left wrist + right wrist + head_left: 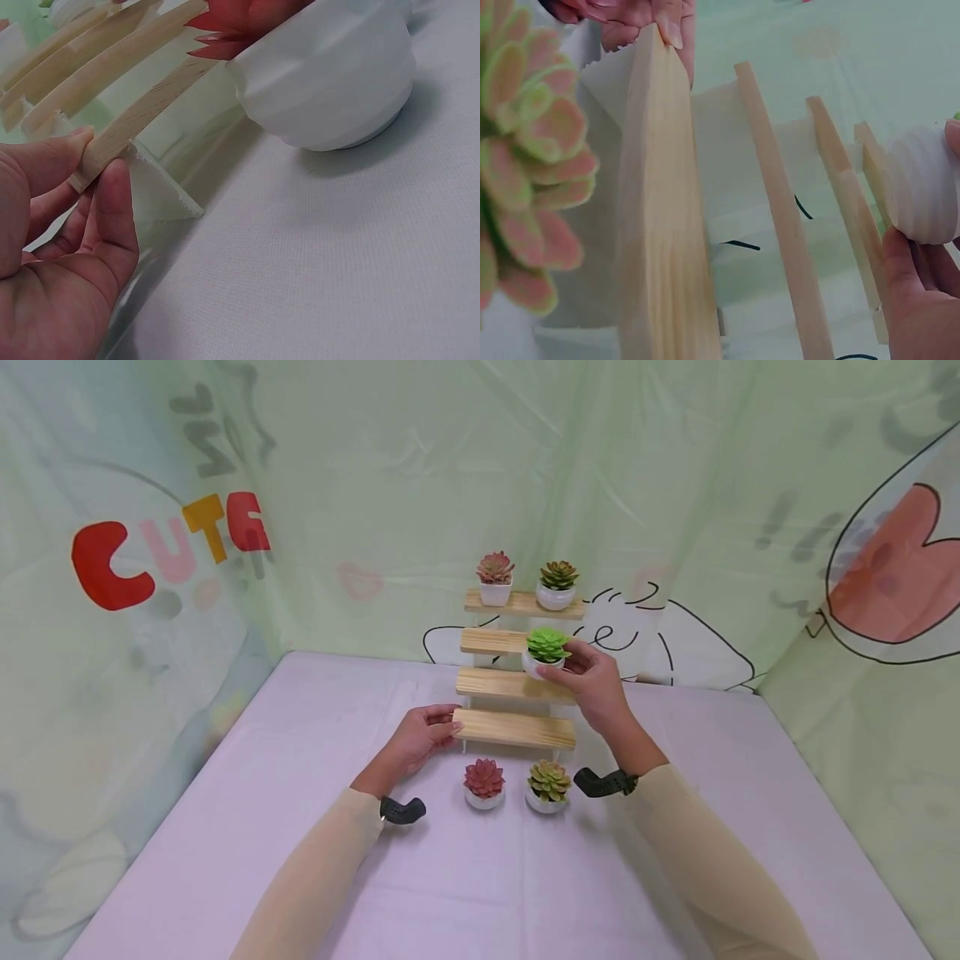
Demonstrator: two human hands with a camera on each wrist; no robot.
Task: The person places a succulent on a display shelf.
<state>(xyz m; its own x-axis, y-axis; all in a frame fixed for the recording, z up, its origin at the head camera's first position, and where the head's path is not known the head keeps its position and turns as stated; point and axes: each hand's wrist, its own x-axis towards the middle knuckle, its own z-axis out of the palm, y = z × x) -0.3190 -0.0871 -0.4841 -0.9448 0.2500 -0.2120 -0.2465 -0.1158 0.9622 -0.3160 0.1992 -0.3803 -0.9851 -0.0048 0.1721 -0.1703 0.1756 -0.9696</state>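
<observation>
A four-step wooden display stand (517, 729) rises in the middle of the table. My left hand (418, 739) pinches the left end of its lowest board, thumb on top and fingers beneath in the left wrist view. With my right hand (596, 685) I hold a bright green succulent in a white pot (547, 645) at the right part of the second board from the top. Whether the pot touches that board, I cannot tell. On the top board stand a pink succulent in a square pot (496, 578) and a dark green succulent in a round pot (557, 585).
In front of the stand, a red succulent (483, 783) and a green-pink succulent (548, 786) sit in white pots on the white tablecloth (480, 893). A printed curtain (420, 468) hangs behind and at both sides. Each wrist wears a black strapped device (600, 782).
</observation>
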